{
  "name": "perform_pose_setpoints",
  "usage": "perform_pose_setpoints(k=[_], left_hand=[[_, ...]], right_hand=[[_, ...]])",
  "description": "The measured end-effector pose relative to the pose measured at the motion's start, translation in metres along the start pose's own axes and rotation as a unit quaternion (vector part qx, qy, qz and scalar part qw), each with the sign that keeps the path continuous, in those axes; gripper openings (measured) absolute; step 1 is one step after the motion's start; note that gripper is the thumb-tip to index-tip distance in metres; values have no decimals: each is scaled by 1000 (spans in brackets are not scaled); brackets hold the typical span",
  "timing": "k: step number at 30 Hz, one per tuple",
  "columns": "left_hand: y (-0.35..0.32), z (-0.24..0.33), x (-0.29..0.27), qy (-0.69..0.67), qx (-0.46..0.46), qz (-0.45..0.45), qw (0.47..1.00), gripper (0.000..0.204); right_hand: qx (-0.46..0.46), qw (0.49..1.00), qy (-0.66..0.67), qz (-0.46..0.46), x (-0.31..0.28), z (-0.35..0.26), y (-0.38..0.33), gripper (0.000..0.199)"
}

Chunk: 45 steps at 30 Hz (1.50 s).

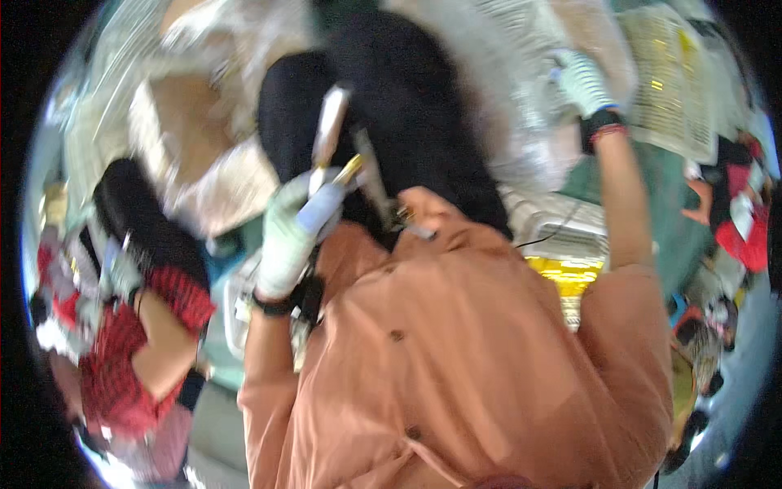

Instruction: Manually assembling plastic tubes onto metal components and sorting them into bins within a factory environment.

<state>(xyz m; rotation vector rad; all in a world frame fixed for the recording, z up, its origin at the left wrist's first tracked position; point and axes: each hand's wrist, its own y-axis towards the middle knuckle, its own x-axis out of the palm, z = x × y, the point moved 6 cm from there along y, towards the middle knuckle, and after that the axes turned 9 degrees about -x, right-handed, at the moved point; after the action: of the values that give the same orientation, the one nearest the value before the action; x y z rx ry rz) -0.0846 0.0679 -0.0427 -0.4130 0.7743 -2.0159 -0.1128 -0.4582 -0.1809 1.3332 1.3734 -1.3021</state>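
My left hand [287, 232], in a pale knitted glove, is raised in front of my lap. Its fingers are closed round a slim light-blue piece with a gold-coloured end [326, 200], too blurred to name. A long whitish and brown strip [330, 130] rises above the same hand; whether the two are joined I cannot tell. My right hand [585, 81], gloved in pale stripes, reaches forward to the right. Its fingers look stretched out over clear plastic wrapping [521, 90], with nothing visible in them. Blur hides the fingertips.
Plastic-wrapped brown goods [191, 130] lie ahead on the left. Stacked yellowish packs [664, 90] stand at the far right. A clear tray [558, 224] with gold-coloured pieces [566, 273] sits beside my right side. At the left, a person in a red checked shirt [122, 359] works with gloved hands.
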Motion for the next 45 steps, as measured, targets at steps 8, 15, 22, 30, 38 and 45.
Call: perform_pose_setpoints(k=[8, 15, 22, 30, 38, 45], left_hand=[[-7, -2, -9, 4, 13, -14, 1000, 46], [-13, -16, -12, -43, 35, -58, 997, 44], [-24, -16, -19, -28, 47, -84, 995, 43], [-39, -16, -34, 11, 48, -37, 998, 19], [-70, 14, -14, 283, 291, -32, 913, 29], [-84, -11, 2, 334, 273, -122, 894, 33]], right_hand=[[79, 993, 18, 80, -97, -48, 20, 41], [44, 672, 737, 66, -139, -267, -40, 30], [21, 623, 779, 65, -144, -287, -50, 30], [-32, 797, 577, -176, -149, -304, -59, 23], [-284, 845, 396, -217, -144, -335, -93, 25], [-379, 843, 312, -222, -128, -359, -106, 29]])
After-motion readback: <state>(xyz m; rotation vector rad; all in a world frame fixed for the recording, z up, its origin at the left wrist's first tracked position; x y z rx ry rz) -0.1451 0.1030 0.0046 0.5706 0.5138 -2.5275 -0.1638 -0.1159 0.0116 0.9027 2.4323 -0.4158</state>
